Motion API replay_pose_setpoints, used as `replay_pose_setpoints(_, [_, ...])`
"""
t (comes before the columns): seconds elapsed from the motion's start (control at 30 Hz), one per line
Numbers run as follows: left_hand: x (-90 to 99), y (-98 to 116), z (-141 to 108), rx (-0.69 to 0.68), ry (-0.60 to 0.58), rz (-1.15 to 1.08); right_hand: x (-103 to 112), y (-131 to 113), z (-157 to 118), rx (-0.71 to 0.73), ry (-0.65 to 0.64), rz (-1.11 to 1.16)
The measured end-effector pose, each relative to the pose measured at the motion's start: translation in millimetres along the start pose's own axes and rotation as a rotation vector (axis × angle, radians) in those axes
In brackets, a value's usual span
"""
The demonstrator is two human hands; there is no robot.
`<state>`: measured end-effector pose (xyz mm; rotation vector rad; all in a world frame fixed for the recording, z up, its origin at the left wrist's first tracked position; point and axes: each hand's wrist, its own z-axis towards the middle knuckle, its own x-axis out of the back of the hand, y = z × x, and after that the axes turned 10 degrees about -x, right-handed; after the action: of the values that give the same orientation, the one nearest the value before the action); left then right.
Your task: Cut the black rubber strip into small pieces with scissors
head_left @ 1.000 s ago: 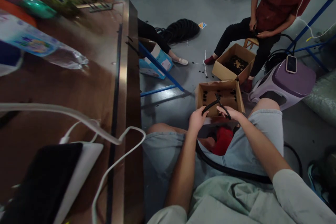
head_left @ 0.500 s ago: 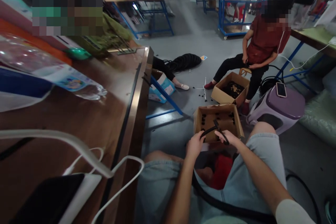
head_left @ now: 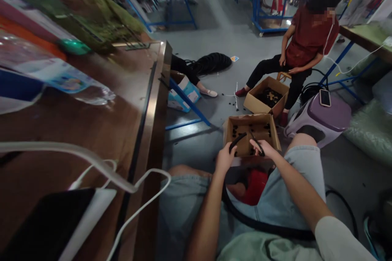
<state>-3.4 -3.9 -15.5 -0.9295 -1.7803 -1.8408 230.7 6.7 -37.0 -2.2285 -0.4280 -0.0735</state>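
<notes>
My left hand (head_left: 226, 157) is closed on a black strip (head_left: 237, 142), whose upper end sticks up over the near cardboard box (head_left: 277, 138). The strip seems to continue as a long black band (head_left: 260, 225) across my lap. A thin dark tool, perhaps scissors (head_left: 257, 144), is in my right hand (head_left: 263, 148), its tip pointing up and left. A small gap separates the tool's tip from the strip's end. Small black pieces lie inside the near box.
A brown table (head_left: 153, 130) with a bottle (head_left: 61, 75) and a white cable stands at left. A seated person in red (head_left: 309, 45) is beside another box (head_left: 277, 108). A purple stool (head_left: 329, 114) holds a phone. Another person in green sits at upper left.
The strip and the tool touched or overlapped before; now their ends are apart. The short black piece that showed at the strip's end is gone from there. The view has shifted slightly.
</notes>
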Motion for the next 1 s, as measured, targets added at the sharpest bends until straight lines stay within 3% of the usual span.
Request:
replay_pose_setpoints(0.1, [-1.0, 1, 0, 0.014, 0.009, -0.001, 0, 2, 2, -0.054, -0.033, 0.038])
replay_pose_setpoints(0.2, [-1.1, 2, 0, 0.02, 0.015, 0.017, 0, 6, 3, -0.078, -0.122, -0.066])
replay_pose_setpoints(0.4, [-1.6, 7, 0, -0.049, -0.101, 0.042, -1, 7, 3, 0.008, -0.206, -0.195])
replay_pose_setpoints(0.5, [-3.3, 9, -1, -0.069, -0.149, 0.06, 0, 4, -1, 0.041, -0.166, -0.269])
replay_pose_setpoints(0.67, [-1.5, 13, -3, 0.008, -0.182, 0.111, 2, 2, -6, -0.008, -0.048, -0.427])
replay_pose_setpoints(0.87, [2.2, 26, -6, -0.009, -0.268, 0.203, -5, 7, -6, 0.037, -0.16, -0.315])
replay_pose_setpoints(1.0, [2.3, 33, -7, 0.059, -0.296, 0.296, -6, 2, -12, -0.079, -0.016, -0.402])
